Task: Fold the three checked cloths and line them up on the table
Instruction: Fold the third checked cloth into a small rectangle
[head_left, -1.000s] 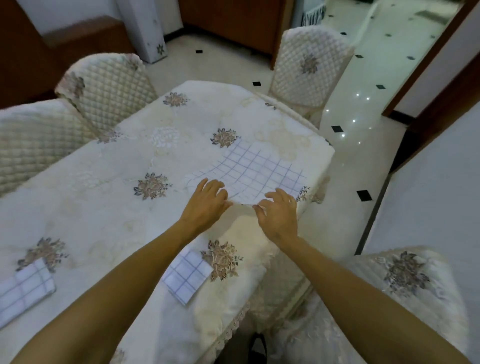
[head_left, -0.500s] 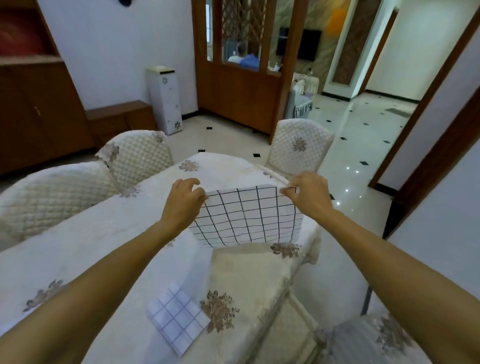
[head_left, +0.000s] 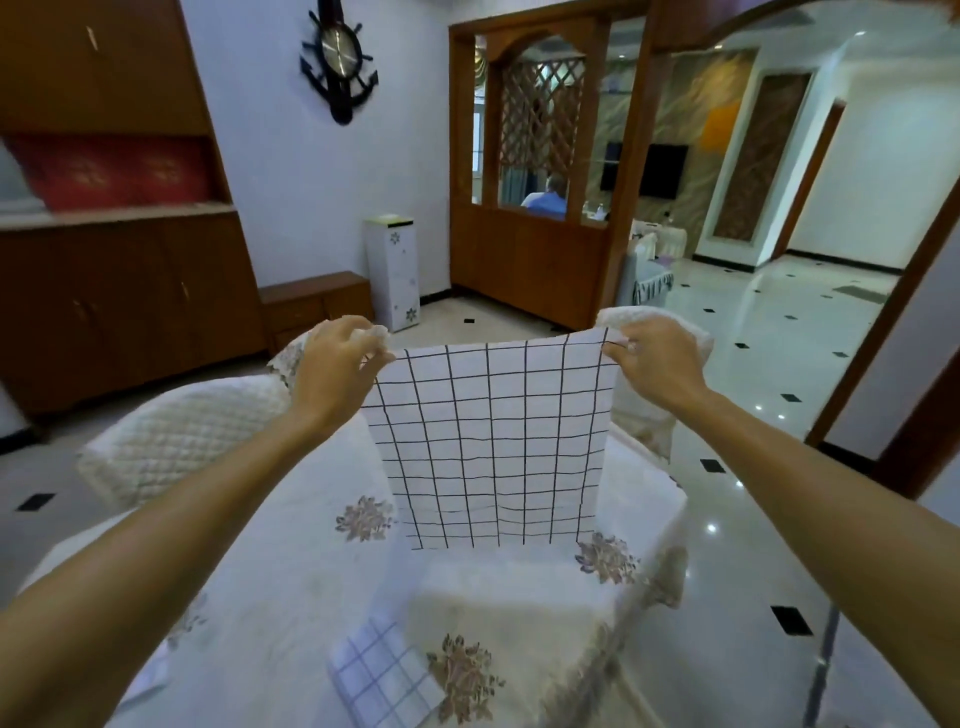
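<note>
Head view, out along two bare forearms. Lying flat on the table (head_left: 291, 545), on its pale covering with brown flower sprays: one folded checked cloth (head_left: 384, 675), close to the near edge and between the forearms. Hanging upright beyond it, over the far part of the table: the open checked cloth (head_left: 488, 447), white with dark grid lines, spread wide and facing the camera. Lower hem close to the tabletop; touching or just clear, cannot tell.

Both arms stretched forward and apart. Left hand (head_left: 332, 364) curled round the top left corner of the open checked cloth, back of the hand toward the camera, fingers pinching the edge. Right hand (head_left: 649, 364) pinching the top right corner between thumb and fingers, with a small tuft of fabric showing above the knuckles. Top hem drawn straight between the two, a little higher at the right.

Around the table: a quilted chair (head_left: 176, 441) at the left, a second chair back (head_left: 283, 358) mostly hidden by the left hand, a third chair (head_left: 644, 431) partly behind the right hand and the hanging cloth's right edge. Farther off: a dark wooden cabinet (head_left: 119, 301) along the left wall, a white floor unit (head_left: 392, 270), a wheel-shaped wall clock (head_left: 340, 57), and a wooden partition (head_left: 530, 270) with a seated person (head_left: 545, 200) glimpsed through its opening.
</note>
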